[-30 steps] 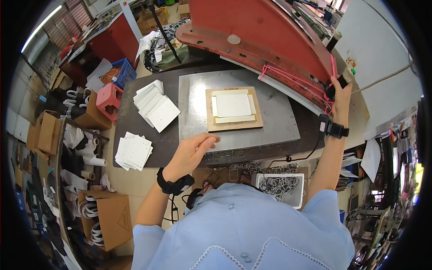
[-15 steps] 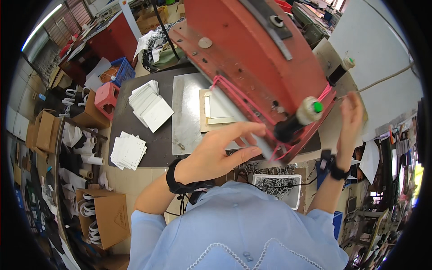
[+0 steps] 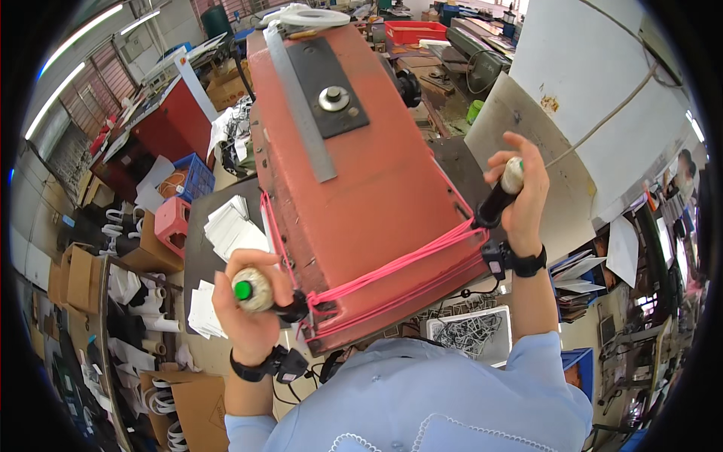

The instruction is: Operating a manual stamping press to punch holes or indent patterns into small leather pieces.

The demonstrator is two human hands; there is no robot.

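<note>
The red swing head (image 3: 369, 196) of a press covers the middle of the table, with a black plate (image 3: 312, 71), a metal ruler (image 3: 305, 120) and pink cord (image 3: 392, 260) on it. My left hand (image 3: 248, 309) has its fingers curled round the left handle (image 3: 252, 290), which has a green cap. My right hand (image 3: 523, 200) is at the right handle (image 3: 497, 200), palm against it, fingers raised and apart. Two stacks of white cards (image 3: 230, 226) (image 3: 203, 309) lie at the table's left. The board seen earlier is hidden beneath the head.
A bin of metal pieces (image 3: 467, 331) sits below the front edge. A pink stool (image 3: 172, 218), blue crate (image 3: 192, 169) and cardboard boxes (image 3: 79, 279) are at the left. A pale wall (image 3: 602, 90) stands at the right. A person (image 3: 685, 169) shows at the far right.
The red head has swung from the back right to over the table's middle, covering the board. My left hand has moved onto the left handle; my right hand has shifted left with its handle.
</note>
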